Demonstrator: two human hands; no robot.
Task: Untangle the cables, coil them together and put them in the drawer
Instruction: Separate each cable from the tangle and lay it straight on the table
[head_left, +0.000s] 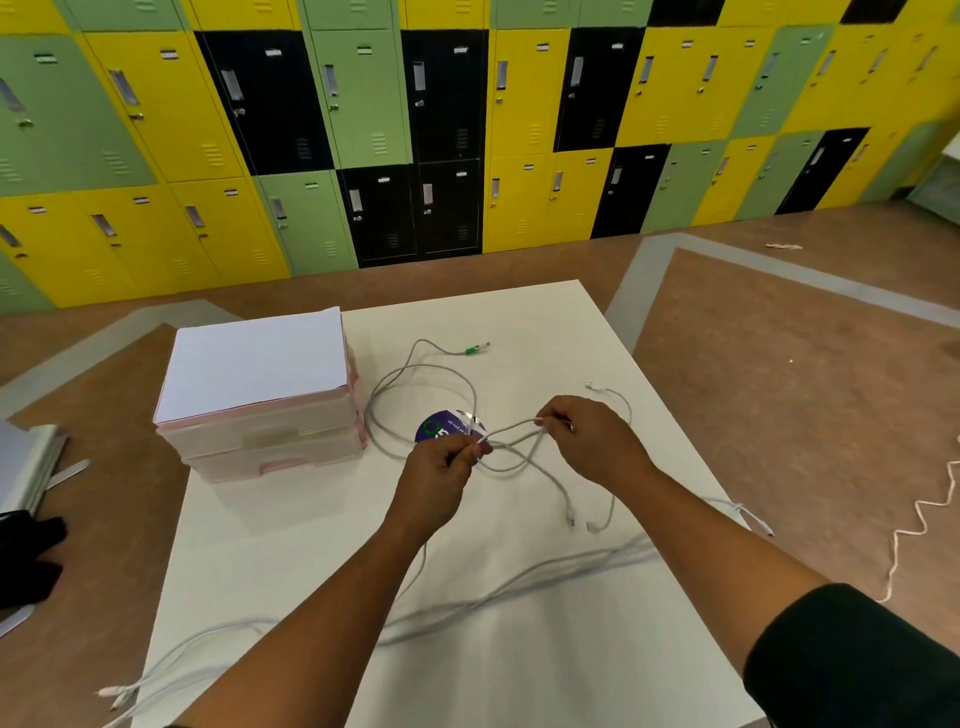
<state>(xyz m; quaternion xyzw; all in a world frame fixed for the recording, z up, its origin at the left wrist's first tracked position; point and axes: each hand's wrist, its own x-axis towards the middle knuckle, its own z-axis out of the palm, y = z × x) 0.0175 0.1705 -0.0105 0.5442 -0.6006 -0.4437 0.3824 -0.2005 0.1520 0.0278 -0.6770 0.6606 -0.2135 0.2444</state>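
Your left hand (441, 462) and right hand (587, 441) are both raised a little above the white tabletop (545, 649), close together near its middle, and each pinches the pale grey cables (511, 447) between thumb and fingertips. The left hand is curled into a loose fist with a strand coming out by the thumb; the right hand grips a strand at its fingertips, and a short stretch runs taut between the two hands. Below that stretch the strands cross and loop over one another, and two loose ends with small plugs (571, 519) hang down to the tabletop just under your right wrist.

Beyond the hands a wide loop of the same cable lies flat, ending in a green connector (471, 351) toward the far edge. Another white plug (590, 385) lies to the right of it. A round purple sticker (441, 426) sits on the tabletop, partly hidden behind your left hand. Nearer you, several long strands (519, 587) run across the tabletop under both forearms, from the left near corner, where a bunch of plugs (117, 693) lies at the edge, to the right edge.

The pink drawer unit (270, 441) stands at the left of the tabletop, its drawers closed, with a white sheet (254, 358) lying on top. A dark sleeve (857, 660) covers your right upper arm.
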